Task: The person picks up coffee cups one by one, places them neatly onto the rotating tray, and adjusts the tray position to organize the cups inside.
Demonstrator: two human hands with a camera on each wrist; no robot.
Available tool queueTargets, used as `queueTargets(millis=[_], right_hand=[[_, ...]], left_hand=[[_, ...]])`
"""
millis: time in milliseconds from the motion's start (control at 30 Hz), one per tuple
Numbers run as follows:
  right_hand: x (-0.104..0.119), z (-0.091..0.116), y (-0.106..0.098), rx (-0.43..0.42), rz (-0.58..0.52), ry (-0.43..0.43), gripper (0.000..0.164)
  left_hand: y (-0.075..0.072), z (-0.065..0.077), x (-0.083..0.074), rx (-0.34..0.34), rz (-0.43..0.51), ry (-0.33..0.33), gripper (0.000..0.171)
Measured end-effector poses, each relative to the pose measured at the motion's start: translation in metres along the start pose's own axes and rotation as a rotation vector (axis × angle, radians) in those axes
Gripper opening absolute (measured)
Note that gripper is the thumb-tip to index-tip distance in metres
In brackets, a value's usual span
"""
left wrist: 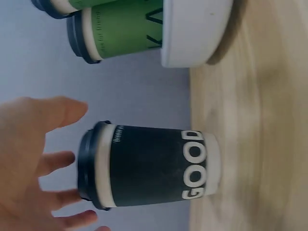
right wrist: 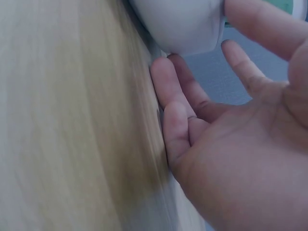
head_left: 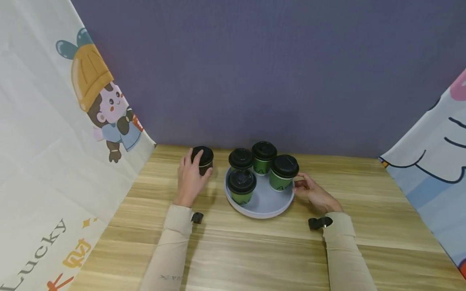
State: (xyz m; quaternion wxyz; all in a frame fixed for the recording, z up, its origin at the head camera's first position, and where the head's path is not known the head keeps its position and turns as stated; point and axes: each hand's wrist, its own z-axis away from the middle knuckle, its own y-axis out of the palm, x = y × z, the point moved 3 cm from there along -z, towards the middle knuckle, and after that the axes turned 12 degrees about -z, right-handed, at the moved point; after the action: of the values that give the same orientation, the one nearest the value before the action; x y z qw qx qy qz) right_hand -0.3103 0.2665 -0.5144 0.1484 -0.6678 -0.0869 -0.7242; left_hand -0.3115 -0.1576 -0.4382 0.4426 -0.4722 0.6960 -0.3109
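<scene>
A black paper cup with a black lid and the word GOOD stands upright on the table at the left. My left hand is spread around its lid. In the left wrist view, a gap shows between the thumb and the lid, while the other fingers are beside the lid. A pale round tray holds several green paper cups with black lids. At the tray's right side is my right hand, its fingertips touching the outer wall and its fingers loosely bent. Parts of the rear cups are hidden by those in front.
The wooden table meets a dark blue-grey partition just behind the cups. A printed white cloth hangs on the left, and another printed cloth is on the right.
</scene>
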Motion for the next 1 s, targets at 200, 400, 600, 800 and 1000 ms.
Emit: queueTargets(millis=[200, 400, 600, 800, 1000], right_hand=[[-0.001, 0.001, -0.001, 0.028, 0.0, -0.006, 0.065], [-0.001, 0.001, -0.001, 0.05, -0.005, -0.007, 0.065], [0.0, 0.0, -0.001, 0.067, 0.023, 0.01, 0.075], [0.0, -0.001, 0.001, 0.096, -0.018, 0.01, 0.078], [0.001, 0.0, 0.003, 0.111, -0.042, -0.01, 0.08]], left_hand=[[0.012, 0.002, 0.006, 0.097, 0.0, -0.007, 0.073], [0.015, 0.002, 0.008, 0.07, 0.085, -0.053, 0.064], [0.013, 0.0, 0.008, -0.005, 0.12, -0.069, 0.056], [0.013, 0.0, 0.011, -0.035, 0.128, -0.081, 0.051], [0.011, 0.0, 0.012, -0.062, 0.12, -0.075, 0.049]])
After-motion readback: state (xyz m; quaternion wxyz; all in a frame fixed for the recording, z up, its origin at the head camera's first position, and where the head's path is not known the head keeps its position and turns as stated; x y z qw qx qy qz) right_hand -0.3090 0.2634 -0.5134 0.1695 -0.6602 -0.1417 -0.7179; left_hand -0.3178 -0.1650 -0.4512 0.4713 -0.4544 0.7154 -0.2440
